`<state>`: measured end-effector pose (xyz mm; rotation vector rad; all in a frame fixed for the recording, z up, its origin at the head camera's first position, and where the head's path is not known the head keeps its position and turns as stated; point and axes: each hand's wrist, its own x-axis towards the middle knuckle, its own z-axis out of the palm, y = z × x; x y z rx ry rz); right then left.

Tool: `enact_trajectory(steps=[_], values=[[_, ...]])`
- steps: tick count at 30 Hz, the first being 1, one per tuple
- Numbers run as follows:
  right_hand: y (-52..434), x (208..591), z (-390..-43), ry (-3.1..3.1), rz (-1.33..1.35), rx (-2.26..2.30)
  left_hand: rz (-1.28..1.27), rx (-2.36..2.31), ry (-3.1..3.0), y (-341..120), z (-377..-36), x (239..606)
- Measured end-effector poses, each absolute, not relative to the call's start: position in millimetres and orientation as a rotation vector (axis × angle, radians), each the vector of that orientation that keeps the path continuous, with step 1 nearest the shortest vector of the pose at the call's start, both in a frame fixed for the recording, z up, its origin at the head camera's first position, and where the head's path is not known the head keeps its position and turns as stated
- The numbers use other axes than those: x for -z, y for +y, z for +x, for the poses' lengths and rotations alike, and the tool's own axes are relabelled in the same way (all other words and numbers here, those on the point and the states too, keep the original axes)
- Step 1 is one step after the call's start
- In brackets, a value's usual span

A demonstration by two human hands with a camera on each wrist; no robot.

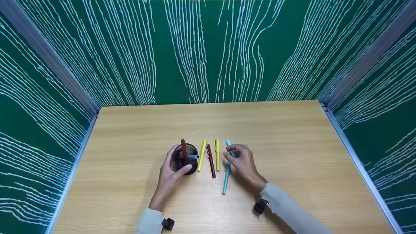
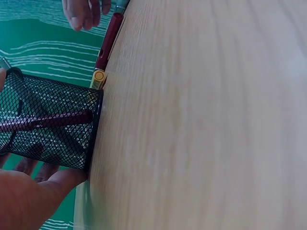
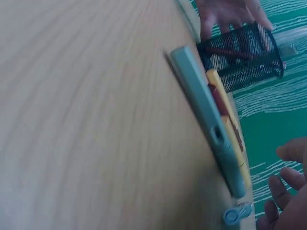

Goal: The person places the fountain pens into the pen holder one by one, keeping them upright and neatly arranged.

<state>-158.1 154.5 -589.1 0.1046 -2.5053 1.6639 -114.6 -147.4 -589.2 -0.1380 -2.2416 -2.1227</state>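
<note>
Here the left hand (image 1: 171, 175) is gripping the mesh cup (image 1: 187, 159) to steady it, while the right hand (image 1: 244, 164) is pinching the blue pen (image 1: 226, 169) near the surface's (image 1: 292, 146) front edge.

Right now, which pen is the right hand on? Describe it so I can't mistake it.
On the wooden table, right of the black mesh cup, four pens lie in a row. It is the rightmost, under the right hand: the light blue pen, the only blue one, reaching nearest the person.
</note>
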Motion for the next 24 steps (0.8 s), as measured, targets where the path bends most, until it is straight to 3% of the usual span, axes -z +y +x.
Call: enact_trajectory(steps=[24], values=[[166.5,608.3,-176.2,-2.575,0.083,-1.453,-0.14,2.101,-2.25,-147.8,-116.1,588.2]])
